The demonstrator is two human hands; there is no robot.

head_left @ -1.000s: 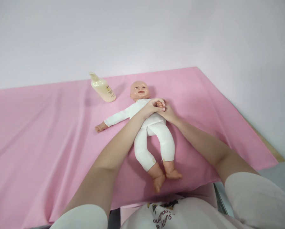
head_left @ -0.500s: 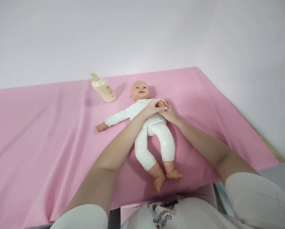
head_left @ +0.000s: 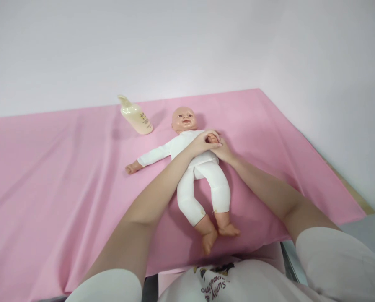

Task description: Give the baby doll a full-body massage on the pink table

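A baby doll [head_left: 187,165] with a bald head and a white cloth body lies on its back on the pink sheet, feet toward me. Across its torso reaches my left hand [head_left: 203,141], thumb and fingers curled around the doll's small hand [head_left: 213,139]. My right hand [head_left: 224,150] closes around the same doll hand and arm from the right, its fingers partly hidden behind my left. Both my hands touch each other over the doll's chest. The doll's other arm [head_left: 154,154] stretches out to the left on the sheet.
A pale yellow pump bottle [head_left: 136,117] stands left of the doll's head. The pink sheet [head_left: 64,176] covers the table, with folds at the left. A white wall [head_left: 174,50] rises behind the table's far edge.
The thumb of my left hand has shifted slightly to the right and down, so a little more of the doll's hand shows. The doll and bottle stay in place.
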